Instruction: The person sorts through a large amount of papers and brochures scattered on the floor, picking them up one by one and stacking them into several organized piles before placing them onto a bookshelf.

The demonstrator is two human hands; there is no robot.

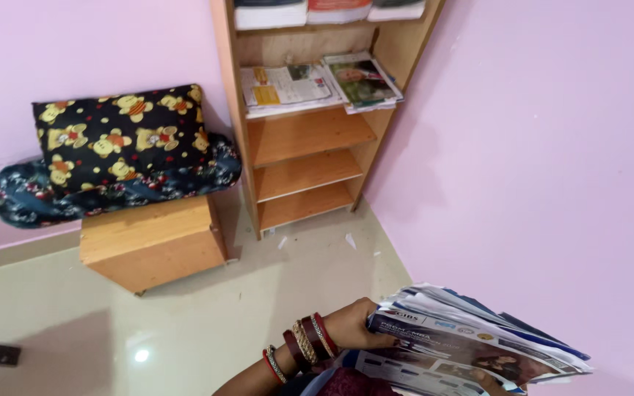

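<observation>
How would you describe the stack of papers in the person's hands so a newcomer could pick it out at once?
Start at the wooden bookshelf in the corner of the pink walls, then look down to the bottom right. There the left hand, bangles on its wrist, grips a thick stack of magazines and papers. Unlike the magazines on the shelf, this stack is fanned and held above the floor.

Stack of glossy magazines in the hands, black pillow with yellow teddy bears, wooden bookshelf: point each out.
stack of glossy magazines [471, 345], head view, on the top cover.
black pillow with yellow teddy bears [122, 136], head view, middle of its front face.
wooden bookshelf [306, 136], head view, on a bare shelf board.
</observation>
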